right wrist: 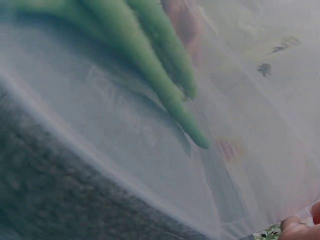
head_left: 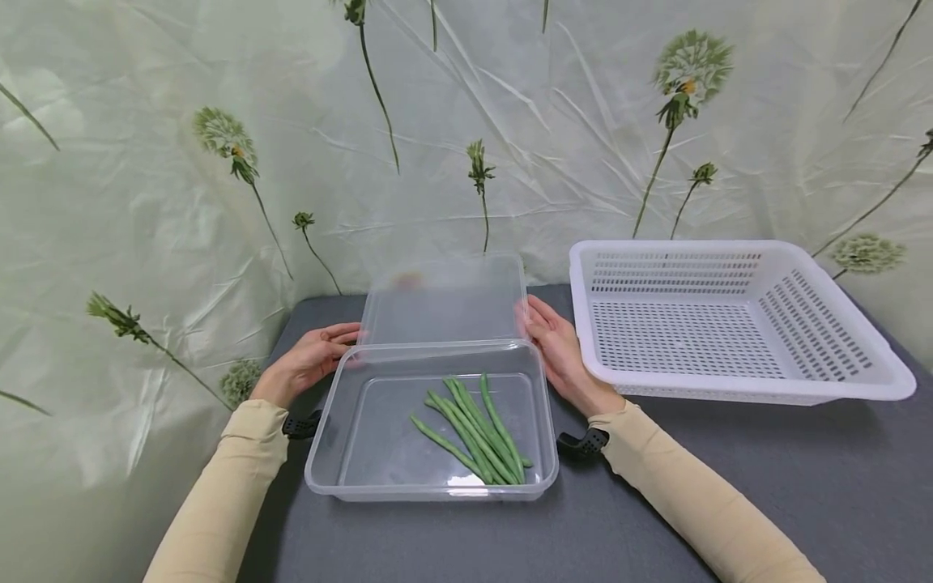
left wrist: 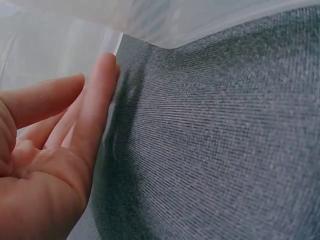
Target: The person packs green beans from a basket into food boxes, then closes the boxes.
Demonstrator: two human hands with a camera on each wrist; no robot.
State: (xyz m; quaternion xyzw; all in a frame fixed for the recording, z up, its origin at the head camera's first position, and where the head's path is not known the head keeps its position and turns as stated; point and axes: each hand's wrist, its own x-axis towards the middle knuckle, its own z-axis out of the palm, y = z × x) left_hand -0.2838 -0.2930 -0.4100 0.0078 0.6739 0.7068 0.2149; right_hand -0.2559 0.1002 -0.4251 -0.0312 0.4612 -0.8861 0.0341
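Note:
A clear plastic food container (head_left: 432, 491) stands on the dark cloth, with several green beans (head_left: 474, 429) lying in its right half. Behind its back rim, a translucent lid (head_left: 445, 304) is tilted up. At the lid's right edge, my right hand (head_left: 560, 348) grips it, with fingertips showing blurred through the plastic. My left hand (head_left: 309, 360) is at the lid's left edge, its fingers (left wrist: 97, 100) extended and touching or very near it. In the right wrist view, the beans (right wrist: 160, 65) show through the container wall, and only part of the right hand (right wrist: 300, 227) appears.
A white perforated basket (head_left: 736, 389) stands to the right, close beside my right hand and forearm. The grey cloth (head_left: 408, 542) covers the table. A wall sheet (head_left: 437, 194) with dandelion prints hangs right behind the lid.

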